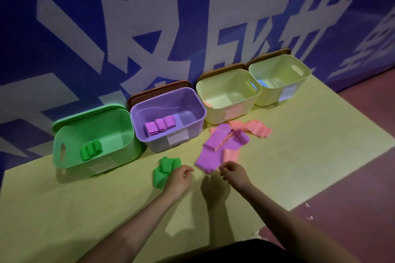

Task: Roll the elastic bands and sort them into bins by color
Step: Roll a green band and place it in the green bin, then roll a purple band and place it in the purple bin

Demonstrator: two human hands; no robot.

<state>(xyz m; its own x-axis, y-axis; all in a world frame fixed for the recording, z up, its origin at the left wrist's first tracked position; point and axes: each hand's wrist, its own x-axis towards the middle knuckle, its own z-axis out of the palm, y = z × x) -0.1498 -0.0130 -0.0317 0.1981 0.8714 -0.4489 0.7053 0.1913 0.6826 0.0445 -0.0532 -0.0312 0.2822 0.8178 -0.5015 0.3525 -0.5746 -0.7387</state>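
A crumpled green band (164, 170) lies on the yellow table, and my left hand (179, 177) hovers at its right edge with fingers loosely curled. A long purple band (210, 157) stretches out in the middle. My right hand (233, 172) hangs just right of its near end, fingers loosely curled, holding nothing I can see. Pink bands (254, 129) lie behind and partly under the purple one. The green bin (64, 130) holds green rolls (90, 150). The purple bin (198, 117) holds three purple rolls (160, 126).
Two pale yellow bins stand further right: the nearer one (254, 94) has a pink piece in its left corner, the far one (303, 74) has something blue inside. Brown lids lean behind the bins against the blue wall. The table's right edge (342, 177) drops to a reddish floor.
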